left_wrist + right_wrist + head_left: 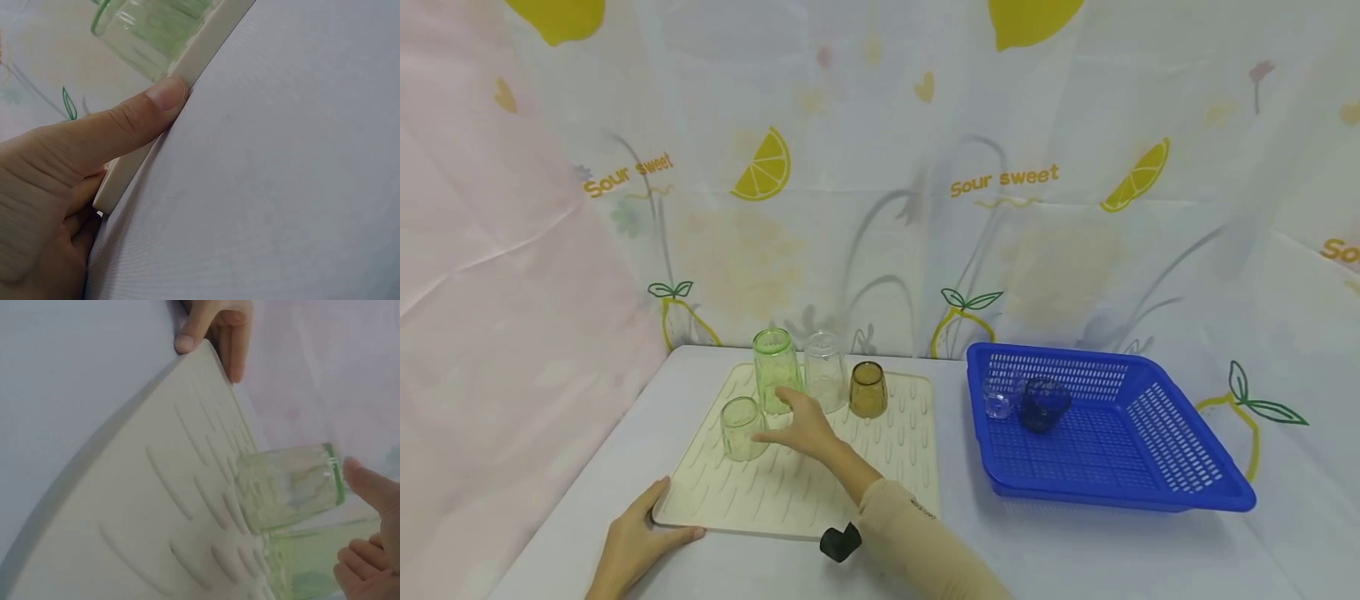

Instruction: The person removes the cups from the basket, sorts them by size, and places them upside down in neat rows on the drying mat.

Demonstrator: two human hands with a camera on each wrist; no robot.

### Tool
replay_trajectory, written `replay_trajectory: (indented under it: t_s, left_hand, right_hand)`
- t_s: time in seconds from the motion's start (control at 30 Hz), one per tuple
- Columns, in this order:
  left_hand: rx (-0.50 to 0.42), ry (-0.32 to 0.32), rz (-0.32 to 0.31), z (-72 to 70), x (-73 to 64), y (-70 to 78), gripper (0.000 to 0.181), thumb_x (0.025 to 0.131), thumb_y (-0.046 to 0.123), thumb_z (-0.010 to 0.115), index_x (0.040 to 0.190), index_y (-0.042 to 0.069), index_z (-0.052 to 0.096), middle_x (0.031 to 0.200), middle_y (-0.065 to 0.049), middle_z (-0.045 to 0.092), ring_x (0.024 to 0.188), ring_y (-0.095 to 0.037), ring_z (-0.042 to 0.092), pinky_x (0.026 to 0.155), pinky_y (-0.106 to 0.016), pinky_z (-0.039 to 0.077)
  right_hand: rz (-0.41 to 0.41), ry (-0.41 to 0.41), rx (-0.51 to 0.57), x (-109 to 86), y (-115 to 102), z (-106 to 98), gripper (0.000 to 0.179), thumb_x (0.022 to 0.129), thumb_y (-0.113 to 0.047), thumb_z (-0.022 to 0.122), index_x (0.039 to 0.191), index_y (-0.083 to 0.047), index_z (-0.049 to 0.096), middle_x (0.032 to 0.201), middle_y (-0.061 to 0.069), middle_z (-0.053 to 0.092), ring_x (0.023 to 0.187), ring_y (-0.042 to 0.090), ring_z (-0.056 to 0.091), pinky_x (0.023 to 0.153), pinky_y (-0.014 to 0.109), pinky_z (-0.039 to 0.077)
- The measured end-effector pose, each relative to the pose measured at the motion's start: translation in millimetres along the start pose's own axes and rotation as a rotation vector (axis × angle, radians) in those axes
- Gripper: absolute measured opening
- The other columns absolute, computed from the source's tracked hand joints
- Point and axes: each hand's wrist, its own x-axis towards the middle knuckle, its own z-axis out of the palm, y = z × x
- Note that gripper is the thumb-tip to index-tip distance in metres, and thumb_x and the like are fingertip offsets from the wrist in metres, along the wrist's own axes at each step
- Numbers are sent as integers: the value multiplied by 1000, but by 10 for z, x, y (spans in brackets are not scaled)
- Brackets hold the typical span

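Note:
My left hand holds the front left corner of a cream drying mat. Its thumb presses along the front edge, and the fingers lie round the left side. Over the mat, my right hand has thumb and fingers spread apart beside a short pale green glass. In the right wrist view the thumb comes close to that glass's green-ringed end. Behind the hand stand a tall green glass, partly covered by the fingers, and a tall clear glass. A short amber glass stands to their right.
A blue plastic basket sits on the white table at the right. Inside are a small clear glass and a dark blue glass. A lemon-print cloth hangs behind the table. Something black is by the right forearm.

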Motion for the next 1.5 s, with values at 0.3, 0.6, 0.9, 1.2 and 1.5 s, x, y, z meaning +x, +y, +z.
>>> replay_trajectory:
  t_s: [0.3,0.6,0.9,1.2,1.5]
  left_hand:
    - [6,-3,-14,-14,-12,-13,104,59,33,88,133,-17,36,133,-42,34,120,-59,35,98,-65,36]
    - [15,-11,-3,-1,0,-29,103,60,32,88,132,-19,35,133,-43,34,120,-60,33,98,-65,35]
    - [18,14,9,18,4,-43,104,58,31,89,131,-20,35,131,-43,35,119,-60,35,96,-66,37]
    - [14,8,-9,22,11,-53,106,58,32,88,133,-20,33,133,-42,34,120,-59,34,97,-65,36]
    - [15,21,17,42,9,-26,103,58,30,89,131,-20,36,131,-43,36,119,-59,35,96,-65,36]
  right_hand:
    - [-32,101,136,-42,140,-404,67,79,-17,78,132,8,46,133,22,51,123,33,50,103,35,45]
    - [-143,324,104,-37,183,-743,54,75,-12,80,118,12,56,117,25,61,108,36,60,94,33,52]
    - [-20,474,154,-34,335,-978,54,76,-14,79,120,9,57,123,23,59,115,35,56,101,37,47]
    - [104,377,140,-41,627,-1052,70,77,-17,79,132,10,45,135,26,48,125,40,46,105,44,42]
    - [111,340,96,-84,846,-960,71,77,-18,79,131,14,45,132,28,50,122,40,49,102,45,45]
